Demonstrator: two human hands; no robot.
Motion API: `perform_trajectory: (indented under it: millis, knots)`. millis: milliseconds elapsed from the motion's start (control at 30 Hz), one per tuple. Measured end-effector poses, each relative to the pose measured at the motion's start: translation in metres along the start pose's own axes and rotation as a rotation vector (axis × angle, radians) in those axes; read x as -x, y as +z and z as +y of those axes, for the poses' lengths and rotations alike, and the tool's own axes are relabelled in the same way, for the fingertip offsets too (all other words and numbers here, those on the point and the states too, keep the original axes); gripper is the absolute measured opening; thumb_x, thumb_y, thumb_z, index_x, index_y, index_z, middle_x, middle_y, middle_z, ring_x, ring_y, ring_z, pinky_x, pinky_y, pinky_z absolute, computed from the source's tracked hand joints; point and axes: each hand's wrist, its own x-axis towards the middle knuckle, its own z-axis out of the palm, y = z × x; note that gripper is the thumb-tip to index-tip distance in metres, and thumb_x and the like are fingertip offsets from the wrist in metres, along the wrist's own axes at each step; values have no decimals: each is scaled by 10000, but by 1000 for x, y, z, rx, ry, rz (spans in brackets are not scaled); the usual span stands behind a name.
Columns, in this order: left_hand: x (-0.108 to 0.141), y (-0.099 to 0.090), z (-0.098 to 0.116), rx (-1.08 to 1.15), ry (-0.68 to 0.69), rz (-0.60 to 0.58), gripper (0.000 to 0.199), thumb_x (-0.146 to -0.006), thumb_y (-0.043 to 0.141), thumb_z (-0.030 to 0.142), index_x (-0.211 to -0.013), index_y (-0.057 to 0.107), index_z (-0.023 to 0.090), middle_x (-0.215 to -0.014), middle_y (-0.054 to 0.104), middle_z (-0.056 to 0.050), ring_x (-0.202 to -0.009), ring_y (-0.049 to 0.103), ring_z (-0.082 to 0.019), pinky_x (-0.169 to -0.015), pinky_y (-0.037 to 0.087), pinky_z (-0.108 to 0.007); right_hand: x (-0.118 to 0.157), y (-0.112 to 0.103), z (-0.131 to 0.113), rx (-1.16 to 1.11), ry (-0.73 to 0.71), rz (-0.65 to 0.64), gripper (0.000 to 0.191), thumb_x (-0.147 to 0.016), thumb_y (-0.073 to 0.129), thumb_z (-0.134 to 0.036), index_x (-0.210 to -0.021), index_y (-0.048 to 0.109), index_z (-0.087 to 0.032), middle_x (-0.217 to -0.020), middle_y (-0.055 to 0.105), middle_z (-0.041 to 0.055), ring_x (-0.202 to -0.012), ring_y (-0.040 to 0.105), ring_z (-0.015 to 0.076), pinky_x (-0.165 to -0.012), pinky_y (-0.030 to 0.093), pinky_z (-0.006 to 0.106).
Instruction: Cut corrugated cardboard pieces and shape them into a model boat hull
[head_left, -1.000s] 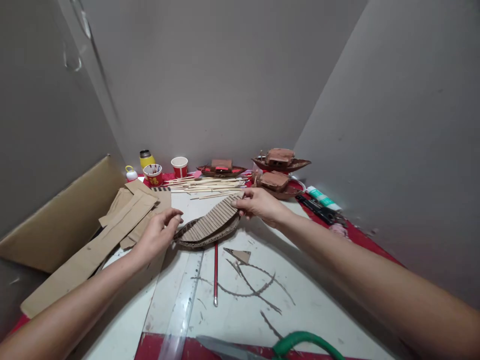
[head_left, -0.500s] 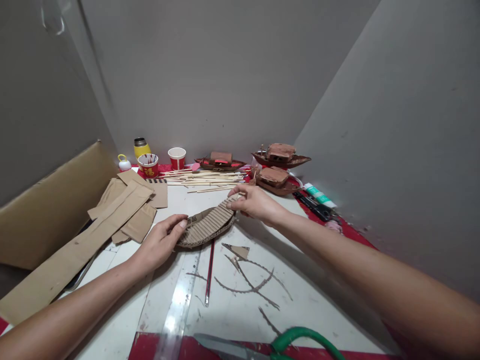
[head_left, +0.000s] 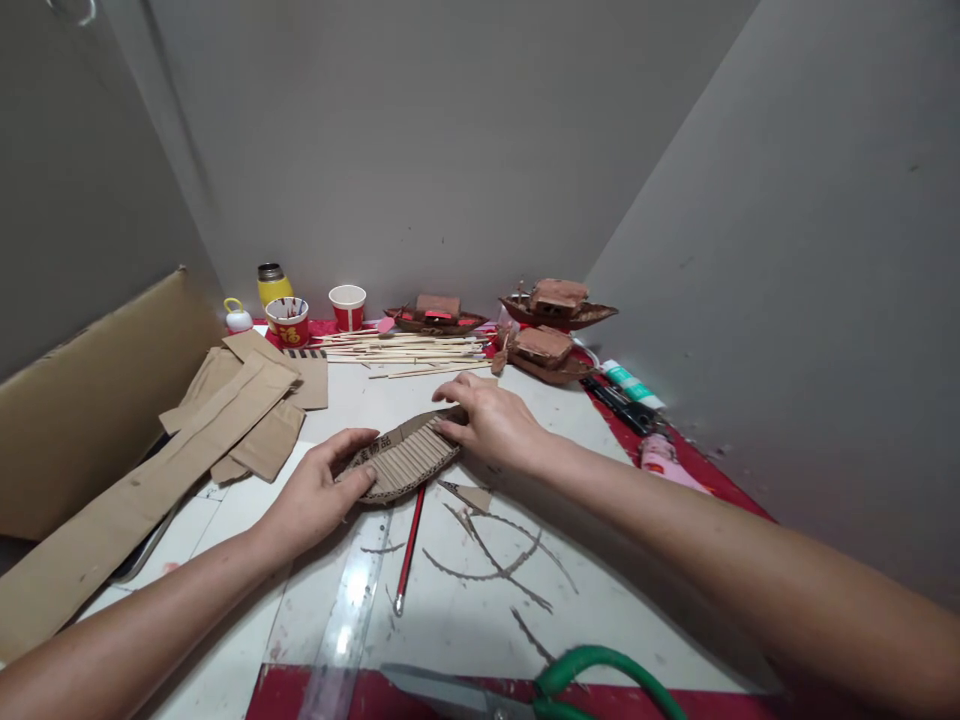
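A small cardboard boat hull (head_left: pixel 401 434) is between my two hands over the white board, with dark printed characters on its inner wall. Inside it lies a ribbed strip of corrugated cardboard (head_left: pixel 411 460). My left hand (head_left: pixel 330 485) grips the hull's left end, thumb on the strip and fingers along the far side. At the other end, my right hand (head_left: pixel 491 420) has its thumb pressed on the strip and its fingers curved over the far rim. The hull's right tip is hidden by that hand.
Green-handled scissors (head_left: pixel 592 680), a clear ruler (head_left: pixel 349 610), a red pencil (head_left: pixel 410 550) and cardboard offcuts (head_left: pixel 487 570) lie in front. Cardboard pieces (head_left: pixel 225 440) are stacked left. Behind are wooden sticks (head_left: pixel 405 348), paper cups (head_left: pixel 348 308) and brown model boats (head_left: pixel 544 350).
The corrugated strip now sits lower inside the hull, with more of the far wall showing. My right hand has shifted slightly left and down, and my left thumb has moved onto the strip.
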Motion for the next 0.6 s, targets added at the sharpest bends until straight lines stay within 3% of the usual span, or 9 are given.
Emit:
perform_trajectory:
  millis: [133,233,300,400,500,600]
  knots:
    - [-1,-1,5,79,-41,156,404,-707,618,98,-1096,693,176,-1198,688,-87,-1141,607,-248,-1039,420,-359,7,-1,5,-211,56,164,639,-791,676,-355,-1370,470,-178,-1261,569,148,-1086,564,288,-891,472,424]
    - [1,-3,9,65,11,258,413,-739,596,119,-1136,683,188,-1244,670,-77,-1177,586,-248,-1058,407,-359,17,-7,1,-617,270,200,763,-803,654,-447,-1452,352,-180,-1291,560,164,-1039,606,271,-805,545,396]
    - [5,-3,11,15,89,290,410,-770,594,147,-1169,672,205,-1265,660,-64,-1203,568,-247,-1077,389,-358,25,-11,-8,-909,410,112,732,-824,626,-467,-1441,359,-179,-1301,557,172,-999,638,251,-724,572,339]
    - [16,2,14,-74,202,282,414,-798,605,179,-1206,659,226,-1263,660,-51,-1213,560,-248,-1091,375,-354,31,-12,-22,-1164,399,0,541,-835,607,-439,-1303,510,-184,-1232,617,143,-935,662,234,-661,571,302]
    - [28,7,23,-114,233,202,409,-804,636,217,-1213,655,233,-1267,653,-58,-1208,559,-254,-1079,381,-353,32,-7,-28,-1191,291,75,415,-799,646,-391,-1133,622,-146,-1064,700,106,-936,662,250,-703,562,327]
    - [30,3,36,16,106,65,468,-819,666,345,-1267,607,228,-1318,614,-91,-1239,530,-271,-1021,420,-365,31,-7,-27,-1153,229,174,378,-783,678,-362,-1078,659,-126,-992,727,90,-995,653,269,-799,538,364]
